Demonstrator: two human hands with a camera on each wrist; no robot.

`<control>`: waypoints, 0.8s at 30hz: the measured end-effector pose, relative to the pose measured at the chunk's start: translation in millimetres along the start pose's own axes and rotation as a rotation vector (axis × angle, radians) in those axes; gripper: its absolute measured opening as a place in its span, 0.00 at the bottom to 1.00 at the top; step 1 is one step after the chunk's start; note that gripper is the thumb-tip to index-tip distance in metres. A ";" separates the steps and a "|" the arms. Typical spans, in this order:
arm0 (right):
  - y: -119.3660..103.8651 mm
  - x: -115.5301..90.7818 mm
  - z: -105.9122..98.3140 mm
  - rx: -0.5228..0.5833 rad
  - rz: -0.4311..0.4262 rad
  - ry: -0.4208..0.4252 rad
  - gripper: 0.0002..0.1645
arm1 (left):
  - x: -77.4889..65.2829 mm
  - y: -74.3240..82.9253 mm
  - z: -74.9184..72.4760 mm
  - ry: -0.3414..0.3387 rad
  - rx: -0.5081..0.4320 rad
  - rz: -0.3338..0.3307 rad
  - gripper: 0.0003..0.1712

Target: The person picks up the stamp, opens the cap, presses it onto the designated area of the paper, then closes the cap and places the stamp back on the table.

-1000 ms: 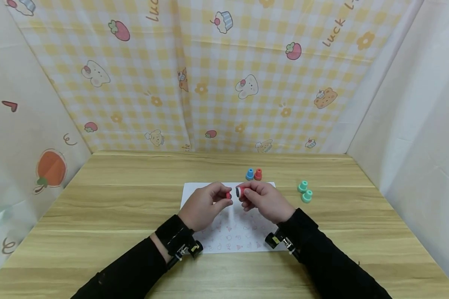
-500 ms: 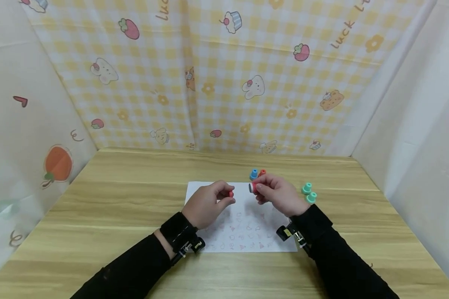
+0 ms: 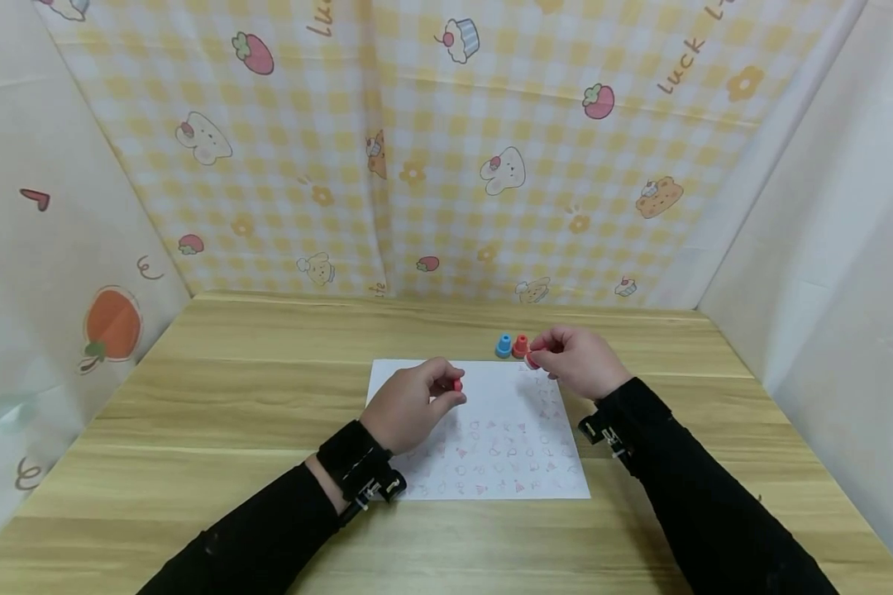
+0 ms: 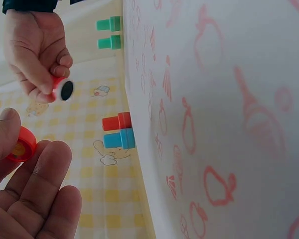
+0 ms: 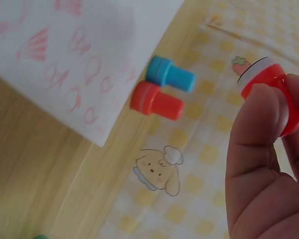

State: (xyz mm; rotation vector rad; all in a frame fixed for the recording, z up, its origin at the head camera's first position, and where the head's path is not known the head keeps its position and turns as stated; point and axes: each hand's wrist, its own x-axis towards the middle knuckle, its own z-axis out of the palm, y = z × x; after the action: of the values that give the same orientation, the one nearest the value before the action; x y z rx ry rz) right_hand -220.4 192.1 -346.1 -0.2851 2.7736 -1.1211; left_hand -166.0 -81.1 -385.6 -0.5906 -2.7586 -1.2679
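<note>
Two hands hover at the white paper sheet, which bears rows of red outlines. Over its left half, the left hand pinches a small red cap between thumb and finger. Above the sheet's far right corner, the right hand pinches a red stamp, its dark face turned sideways, off the paper. A blue stamp and an orange-red stamp stand side by side just past the sheet's far edge; two green stamps are off its right side.

wooden table bears paper and stamps
</note>
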 end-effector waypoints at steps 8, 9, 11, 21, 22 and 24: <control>3.0 12.7 4.5 -0.114 0.009 -0.069 0.07 | 0.6 1.7 0.2 0.000 -0.001 -0.009 0.12; 3.5 14.1 5.0 -0.126 0.010 -0.078 0.07 | 0.6 2.1 0.1 0.001 0.000 -0.011 0.12; 4.1 16.3 6.1 -0.151 0.011 -0.096 0.08 | 0.3 2.2 0.0 0.001 0.002 -0.015 0.12; 5.2 20.9 12.5 -0.256 0.034 -0.120 0.03 | 0.6 1.7 0.9 0.002 0.000 -0.020 0.12; 5.6 21.2 13.1 -0.261 0.036 -0.123 0.02 | 0.5 1.7 0.9 0.002 0.000 -0.022 0.12; 6.4 21.8 14.4 -0.270 0.040 -0.126 0.02 | 0.3 2.2 0.8 0.002 -0.002 -0.029 0.11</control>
State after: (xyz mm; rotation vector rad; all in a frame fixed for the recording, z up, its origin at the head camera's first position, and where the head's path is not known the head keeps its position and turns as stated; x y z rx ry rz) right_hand -239.6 182.1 -362.1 -0.3154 2.8000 -0.6931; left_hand -165.4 -79.1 -384.4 -0.5521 -2.7747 -1.2757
